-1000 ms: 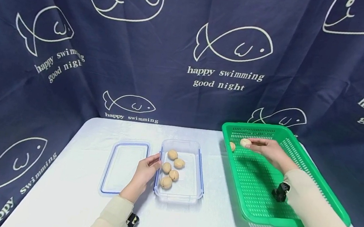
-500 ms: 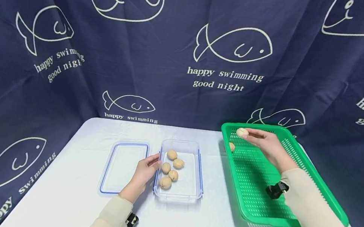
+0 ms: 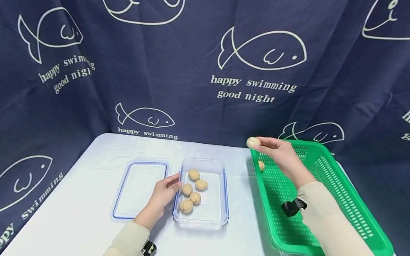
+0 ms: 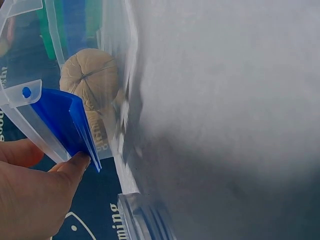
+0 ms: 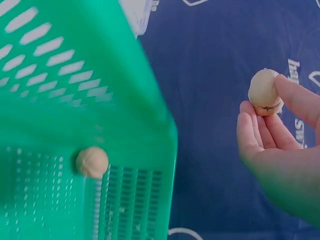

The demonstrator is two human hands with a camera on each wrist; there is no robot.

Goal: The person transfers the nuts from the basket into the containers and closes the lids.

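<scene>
My right hand (image 3: 282, 154) pinches a walnut (image 3: 253, 143) between thumb and fingertips, above the far left corner of a green basket (image 3: 265, 212). In the right wrist view the held walnut (image 5: 264, 90) shows a small dark crack low on its shell. One walnut (image 3: 261, 165) lies inside the basket by its left wall. On the left, my left hand (image 3: 163, 193) grips the left side of a clear plastic box (image 3: 211, 216), its thumb against the blue-edged latch flap (image 4: 67, 120). Several walnuts (image 3: 195, 197) rest in the box's left half.
A clear lid (image 3: 139, 190) with a blue seal lies flat on the white table (image 3: 74, 223), left of the box. A stretch of white cloth (image 3: 247, 201) separates box and basket. Behind the table hangs a dark blue curtain (image 3: 193, 101) with fish drawings.
My right hand has lifted the walnut from inside the basket and carried it left to the corner rim. The left hand stays at the box.
</scene>
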